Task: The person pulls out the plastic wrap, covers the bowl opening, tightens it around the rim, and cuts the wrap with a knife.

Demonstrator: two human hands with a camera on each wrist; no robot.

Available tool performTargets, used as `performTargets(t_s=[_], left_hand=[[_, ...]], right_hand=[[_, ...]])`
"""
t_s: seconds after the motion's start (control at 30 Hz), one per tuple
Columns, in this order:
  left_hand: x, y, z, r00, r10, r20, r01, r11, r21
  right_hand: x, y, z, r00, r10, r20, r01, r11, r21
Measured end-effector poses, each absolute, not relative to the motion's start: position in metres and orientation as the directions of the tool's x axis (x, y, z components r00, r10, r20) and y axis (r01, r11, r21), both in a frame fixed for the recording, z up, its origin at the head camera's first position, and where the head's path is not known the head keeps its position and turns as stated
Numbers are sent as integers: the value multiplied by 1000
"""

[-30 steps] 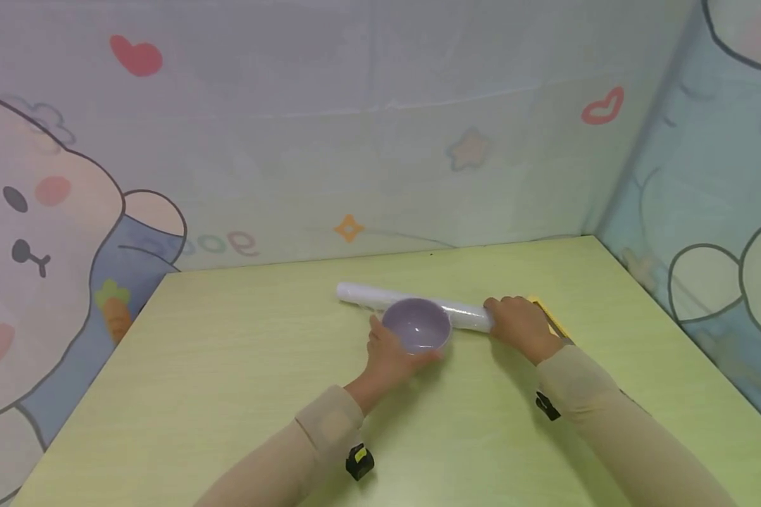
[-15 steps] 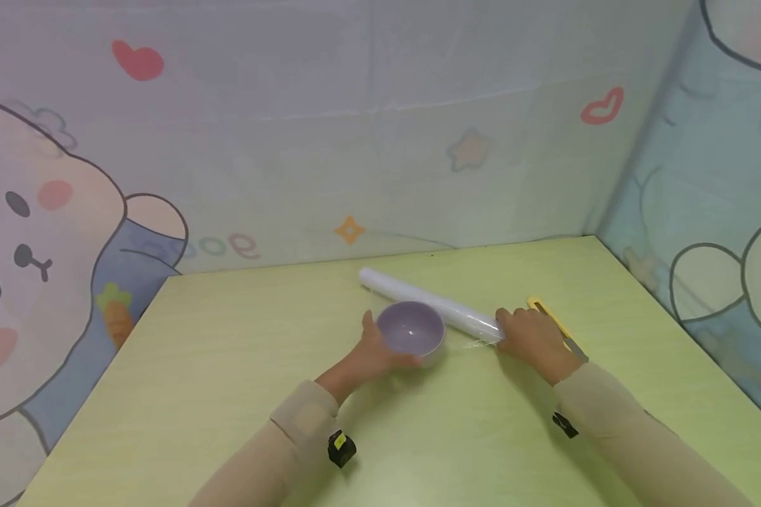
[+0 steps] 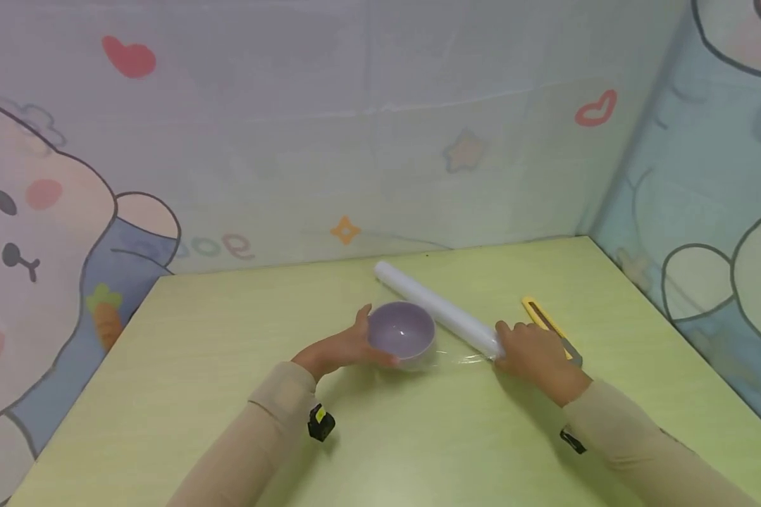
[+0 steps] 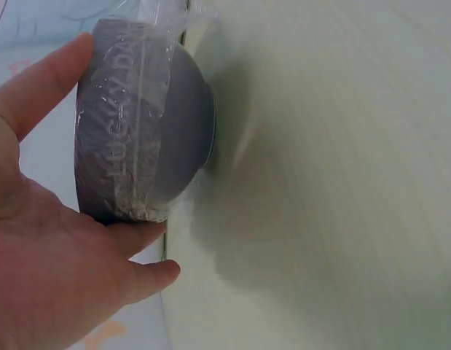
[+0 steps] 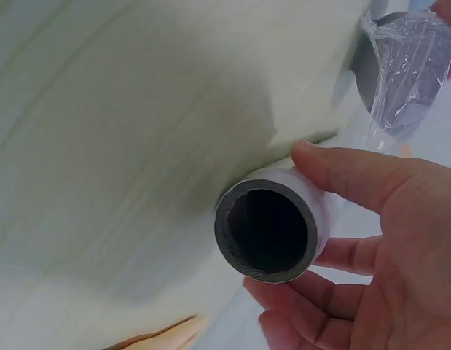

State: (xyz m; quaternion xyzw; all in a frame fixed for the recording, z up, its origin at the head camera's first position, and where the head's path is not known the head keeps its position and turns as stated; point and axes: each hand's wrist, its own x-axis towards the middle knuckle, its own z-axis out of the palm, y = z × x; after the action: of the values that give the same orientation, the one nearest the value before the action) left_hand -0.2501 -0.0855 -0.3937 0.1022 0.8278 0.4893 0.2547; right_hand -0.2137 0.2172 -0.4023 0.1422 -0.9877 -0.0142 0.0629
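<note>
My left hand (image 3: 342, 348) holds a lilac bowl (image 3: 401, 331), thumb and fingers spread round its side. Clear cling film (image 4: 138, 124) wraps the bowl's outer wall in the left wrist view; the inside looks bare from above. My right hand (image 3: 535, 358) grips the near end of a white roll of cling film (image 3: 437, 306), which slants away to the back left behind the bowl. A thin, shiny stretch of film (image 3: 466, 358) runs between bowl and roll. In the right wrist view the roll's open cardboard core (image 5: 229, 248) faces the camera, with my thumb on one side and fingers below.
A yellow box cutter (image 3: 539, 310) lies on the table just beyond my right hand, partly hidden by it. The pale green tabletop (image 3: 228, 408) ends at a cartoon-printed cloth backdrop (image 3: 279, 169) behind and at the sides.
The bowl has moved a little left with my left hand. My right hand has shifted right and nearer, the roll has swung to a steeper slant, and more of the box cutter shows.
</note>
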Motion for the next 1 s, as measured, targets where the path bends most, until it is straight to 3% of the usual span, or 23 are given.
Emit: performTargets(t_s=[0.13, 0.33, 0.6, 0.8, 1.0], left_hand=[[-246, -83, -391, -874, 388, -291, -73, 487, 870], [-232, -63, -403, -962, 257, -88, 72, 554, 829], [-222, -44, -413, -996, 91, 21, 76, 668, 740], [-220, -40, -415, -994, 94, 64, 112, 733, 671], [-224, -48, -409, -989, 147, 28, 134, 789, 600]], right_hand=[[-211, 215, -399, -954, -296, 45, -295, 955, 32], [-215, 223, -384, -925, -347, -157, -332, 936, -117], [-259, 211, -366, -883, -383, -272, -304, 907, -291], [-286, 195, -374, -862, -365, -351, -226, 897, -379], [-293, 185, -379, -858, -293, -422, -99, 900, -425]])
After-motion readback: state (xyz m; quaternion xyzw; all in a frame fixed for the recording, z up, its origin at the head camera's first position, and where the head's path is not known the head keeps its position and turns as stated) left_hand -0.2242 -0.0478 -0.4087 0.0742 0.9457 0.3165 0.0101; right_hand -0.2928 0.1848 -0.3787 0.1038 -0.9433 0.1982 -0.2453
